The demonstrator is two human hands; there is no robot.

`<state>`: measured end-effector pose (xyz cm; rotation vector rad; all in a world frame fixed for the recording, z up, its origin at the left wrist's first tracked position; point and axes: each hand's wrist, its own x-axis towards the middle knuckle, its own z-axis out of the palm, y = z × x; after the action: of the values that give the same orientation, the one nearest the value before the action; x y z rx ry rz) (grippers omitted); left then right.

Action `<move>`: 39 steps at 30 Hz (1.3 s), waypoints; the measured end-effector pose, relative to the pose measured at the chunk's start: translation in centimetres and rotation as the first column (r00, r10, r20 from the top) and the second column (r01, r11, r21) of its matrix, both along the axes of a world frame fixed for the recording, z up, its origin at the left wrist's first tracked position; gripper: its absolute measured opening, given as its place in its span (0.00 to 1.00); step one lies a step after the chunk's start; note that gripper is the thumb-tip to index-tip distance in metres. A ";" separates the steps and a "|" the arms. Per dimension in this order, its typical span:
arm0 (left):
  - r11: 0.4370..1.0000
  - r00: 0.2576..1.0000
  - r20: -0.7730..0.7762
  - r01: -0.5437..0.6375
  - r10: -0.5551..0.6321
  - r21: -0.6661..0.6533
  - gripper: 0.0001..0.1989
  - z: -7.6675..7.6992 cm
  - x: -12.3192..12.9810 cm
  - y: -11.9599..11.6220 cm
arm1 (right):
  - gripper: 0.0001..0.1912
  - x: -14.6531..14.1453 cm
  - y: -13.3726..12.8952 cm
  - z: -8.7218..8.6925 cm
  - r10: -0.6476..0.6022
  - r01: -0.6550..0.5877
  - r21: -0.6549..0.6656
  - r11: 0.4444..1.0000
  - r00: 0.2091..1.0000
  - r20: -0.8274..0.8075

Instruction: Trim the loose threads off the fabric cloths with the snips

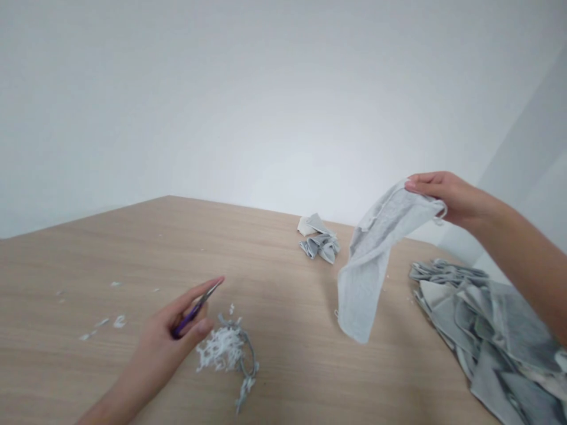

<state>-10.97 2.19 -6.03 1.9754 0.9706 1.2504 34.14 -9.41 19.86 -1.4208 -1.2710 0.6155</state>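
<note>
My left hand (pixel 177 327) is closed around small scissors (pixel 195 313) with purple handles, the metal tip pointing up and to the right. Just right of that hand lies a tangled heap of white and grey thread trimmings (pixel 225 348). Up on the right, my right hand (pixel 447 192) pinches a light grey cloth piece (pixel 372 254) by its upper edge. The cloth hangs down over the table, with a short white loop near my fingers and a small one low on its left edge. A gap separates the scissors from the cloth.
A big pile of folded grey cloth pieces (pixel 496 336) covers the table's right side. A smaller bunch of grey cloth (pixel 321 239) lies near the back edge. White scraps (pixel 119 321) are scattered at left on the wooden table (pixel 133 248). A pale wall (pixel 266 106) stands behind.
</note>
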 end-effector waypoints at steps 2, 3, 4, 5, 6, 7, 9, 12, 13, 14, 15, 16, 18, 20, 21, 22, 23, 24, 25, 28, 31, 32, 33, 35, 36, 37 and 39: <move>0.915 0.912 0.262 0.366 -0.315 -0.172 0.34 2.8 3.9 -0.8 | 0.15 -1.2 -2.2 0.1 0.050 -0.050 -0.005 0.999 0.999 0.021; 0.845 0.836 0.364 0.499 -0.412 -0.190 0.37 3.9 5.9 -1.2 | 0.16 -1.7 -3.1 0.1 0.083 -0.083 -0.004 0.997 0.996 0.030; 0.761 0.762 0.410 0.614 -0.502 -0.210 0.40 4.8 8.0 -1.6 | 0.17 -2.3 -4.0 0.1 0.121 -0.121 -0.006 0.993 0.992 0.040; 0.685 0.702 0.436 0.692 -0.563 -0.229 0.42 5.5 10.0 -2.1 | 0.17 -2.9 -4.8 0.1 0.159 -0.158 -0.015 0.987 0.986 0.051; 0.609 0.645 0.455 0.754 -0.614 -0.245 0.43 6.0 11.9 -2.6 | 0.16 -3.4 -5.5 0.1 0.194 -0.192 -0.033 0.981 0.979 0.061; 0.533 0.587 0.478 0.805 -0.654 -0.259 0.43 6.4 13.6 -3.1 | 0.15 -3.9 -6.2 -0.1 0.231 -0.227 -0.063 0.972 0.971 0.067; 0.409 0.484 0.535 0.874 -0.693 -0.262 0.45 7.0 16.6 -4.1 | 0.13 -4.6 -7.3 -0.5 0.300 -0.290 -0.125 0.949 0.952 0.066; 0.337 0.413 0.562 0.910 -0.717 -0.239 0.47 7.8 19.4 -5.9 | 0.11 -5.2 -8.6 -1.5 0.335 -0.325 -0.172 0.930 0.942 0.033; 0.325 0.400 0.556 0.916 -0.728 -0.234 0.47 7.9 19.8 -6.7 | 0.11 -5.3 -8.9 -1.9 0.324 -0.315 -0.178 0.932 0.946 0.026; 0.314 0.385 0.549 0.923 -0.742 -0.222 0.48 8.1 19.9 -7.5 | 0.12 -5.3 -9.2 -2.3 0.306 -0.297 -0.182 0.937 0.952 0.022; 0.312 0.373 0.536 0.928 -0.757 -0.205 0.50 8.1 19.8 -8.4 | 0.13 -5.3 -9.4 -2.7 0.284 -0.276 -0.188 0.943 0.958 0.020; 0.325 0.372 0.513 0.928 -0.774 -0.183 0.53 8.0 19.6 -9.3 | 0.13 -5.2 -9.6 -3.0 0.263 -0.255 -0.192 0.948 0.964 0.019; 0.419 0.415 0.441 0.903 -0.795 -0.095 0.59 7.6 18.8 -11.0 | 0.14 -5.1 -9.9 -3.6 0.230 -0.226 -0.185 0.956 0.973 0.003; 0.601 0.549 0.341 0.797 -0.764 0.063 0.61 7.0 18.1 -12.3 | 0.13 -5.2 -10.0 -4.0 0.224 -0.227 -0.170 0.959 0.974 -0.034; 0.684 0.630 0.279 0.705 -0.725 0.186 0.57 6.7 17.8 -12.7 | 0.13 -5.3 -10.0 -4.1 0.229 -0.235 -0.164 0.958 0.972 -0.056; 0.721 0.698 0.212 0.606 -0.684 0.335 0.53 6.3 17.7 -13.0 | 0.13 -5.4 -10.0 -4.3 0.236 -0.246 -0.163 0.955 0.969 -0.078; 0.707 0.751 0.139 0.518 -0.645 0.482 0.48 5.9 17.7 -13.1 | 0.13 -5.6 -9.9 -4.4 0.242 -0.256 -0.164 0.953 0.965 -0.097; 0.661 0.789 0.077 0.452 -0.609 0.599 0.45 5.6 17.7 -13.2 | 0.13 -5.7 -9.7 -4.4 0.244 -0.260 -0.167 0.951 0.963 -0.114; 0.626 0.815 0.055 0.398 -0.577 0.671 0.43 5.2 17.8 -13.2 | 0.14 -5.9 -9.6 -4.5 0.239 -0.259 -0.172 0.951 0.963 -0.129; 0.800 0.842 0.264 0.280 -0.469 0.530 0.42 4.1 17.6 -13.2 | 0.15 -6.1 -8.9 -4.9 0.205 -0.236 -0.192 0.953 0.964 -0.169; 0.845 0.762 0.456 0.533 -0.460 -0.039 0.30 2.8 17.0 -12.4 | 0.16 -5.7 -8.3 -5.4 0.150 -0.189 -0.195 0.962 0.969 -0.197; 0.725 0.718 0.510 0.647 -0.474 -0.237 0.26 2.4 16.8 -12.0 | 0.16 -5.4 -8.3 -5.5 0.132 -0.171 -0.188 0.967 0.970 -0.202; 0.562 0.678 0.564 0.723 -0.470 -0.402 0.24 1.9 16.5 -11.4 | 0.17 -5.1 -8.3 -5.7 0.117 -0.155 -0.181 0.971 0.972 -0.206; 0.263 0.644 0.660 0.763 -0.387 -0.590 0.23 1.0 16.2 -10.2 | 0.17 -4.5 -8.5 -6.2 0.110 -0.148 -0.170 0.974 0.971 -0.213; 0.181 0.638 0.698 0.766 -0.325 -0.616 0.23 0.7 16.0 -9.7 | 0.16 -4.3 -8.6 -6.4 0.117 -0.155 -0.169 0.973 0.969 -0.217; 0.166 0.630 0.732 0.775 -0.259 -0.609 0.23 0.6 15.8 -9.3 | 0.16 -4.1 -8.6 -6.6 0.125 -0.165 -0.171 0.971 0.967 -0.223; 0.313 0.590 0.787 0.793 -0.182 -0.522 0.23 1.0 15.4 -9.0 | 0.15 -3.9 -8.6 -6.9 0.125 -0.169 -0.177 0.970 0.964 -0.235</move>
<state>4.48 -6.85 -5.04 0.8016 0.3471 0.6506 30.20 -17.97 13.00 -1.3785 -1.1691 0.9969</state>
